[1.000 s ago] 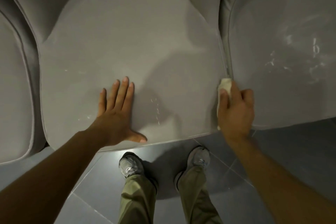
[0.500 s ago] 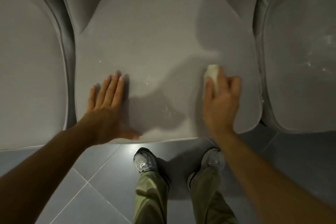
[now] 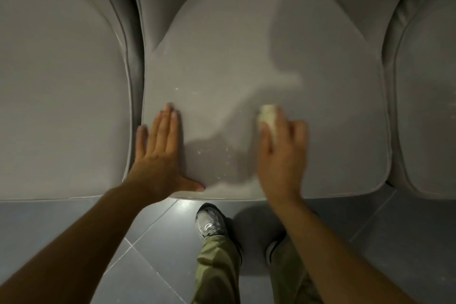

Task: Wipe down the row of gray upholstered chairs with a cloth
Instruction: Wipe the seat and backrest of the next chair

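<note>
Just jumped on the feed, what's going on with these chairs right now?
A person stands over the middle seat cushion of the gray row. The right hand grips a small pale cloth against the cushion and looks blurred, likely mid-wipe. The left hand rests flat near the cushion's front left corner, fingers straight. A few white specks show on the fabric between the hands.
</note>
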Available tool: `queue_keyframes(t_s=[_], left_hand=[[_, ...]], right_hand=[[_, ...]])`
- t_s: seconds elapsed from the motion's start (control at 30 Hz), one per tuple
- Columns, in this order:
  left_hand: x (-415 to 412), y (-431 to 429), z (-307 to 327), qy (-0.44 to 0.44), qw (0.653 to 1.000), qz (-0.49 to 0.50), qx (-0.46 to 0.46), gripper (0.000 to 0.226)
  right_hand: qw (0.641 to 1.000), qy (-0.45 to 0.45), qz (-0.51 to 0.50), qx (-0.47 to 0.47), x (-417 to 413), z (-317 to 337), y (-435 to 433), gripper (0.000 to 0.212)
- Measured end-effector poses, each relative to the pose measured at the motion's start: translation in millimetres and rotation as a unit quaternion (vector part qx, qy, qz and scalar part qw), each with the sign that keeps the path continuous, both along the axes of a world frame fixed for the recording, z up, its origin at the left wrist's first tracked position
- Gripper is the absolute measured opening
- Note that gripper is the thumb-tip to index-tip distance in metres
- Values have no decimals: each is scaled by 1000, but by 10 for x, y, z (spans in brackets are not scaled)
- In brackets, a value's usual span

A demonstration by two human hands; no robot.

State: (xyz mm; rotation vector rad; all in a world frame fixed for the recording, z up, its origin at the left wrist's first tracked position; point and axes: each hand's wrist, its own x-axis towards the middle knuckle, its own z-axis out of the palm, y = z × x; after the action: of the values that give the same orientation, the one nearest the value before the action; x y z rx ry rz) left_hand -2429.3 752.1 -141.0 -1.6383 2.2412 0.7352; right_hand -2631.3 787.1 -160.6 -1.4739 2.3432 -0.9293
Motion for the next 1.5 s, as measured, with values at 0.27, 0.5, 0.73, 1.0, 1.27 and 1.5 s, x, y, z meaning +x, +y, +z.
queue_keyframes(t_s=[0.27,0.5,0.73,1.0,1.27,1.5], left_hand=[[-1,-6,-58,-33,993,92,67,154],[109,-132,17,-13,994,60,88,152],[130,-190,-33,-28,994,43,101,152],[227,-293,101,-28,993,56,103,145],[207,-326,30,-45,994,46,85,145],[250,-356,-34,-21,995,95,37,151]], right_hand=[[996,29,-66,45,495,-223,-162,43],[996,39,71,-23,460,13,-491,44],[972,191,100,93,534,-164,-621,41],[975,69,203,56,476,138,-874,46],[934,149,308,98,812,-56,-1162,32],[936,53,344,63,577,180,-1439,39]])
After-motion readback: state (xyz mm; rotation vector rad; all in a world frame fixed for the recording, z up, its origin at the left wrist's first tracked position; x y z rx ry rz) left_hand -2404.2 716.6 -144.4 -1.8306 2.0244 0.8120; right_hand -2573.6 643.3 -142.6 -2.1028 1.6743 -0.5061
